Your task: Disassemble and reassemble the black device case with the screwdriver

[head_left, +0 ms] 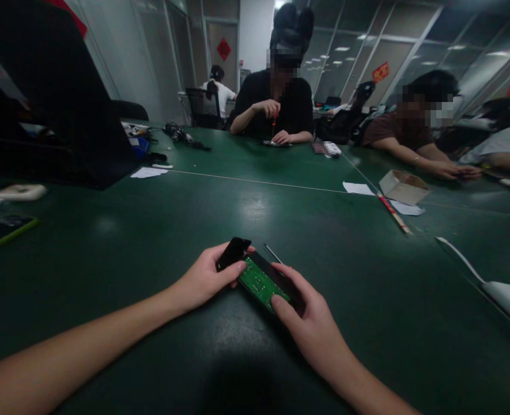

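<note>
My left hand (209, 274) is closed on a flat, glossy black piece (234, 252) that stands tilted at the left end of a green circuit board (258, 281). The left thumb reaches to the board's near left corner. My right hand (306, 314) grips the board's right end, thumb on its face and fingers along the far side. The board sits in a dark casing, much of it hidden by the right hand. Just beyond the right fingers, a thin metal rod (272, 252) points away to the upper left; its near end is hidden.
Around my hands spreads a green table (151, 230). At the left are a large dark screen-like panel (64, 104) and a green-edged phone-like device (4, 233). A small open box (404, 187), a red-and-white stick (393, 213) and a white device (507, 300) lie right. People sit opposite.
</note>
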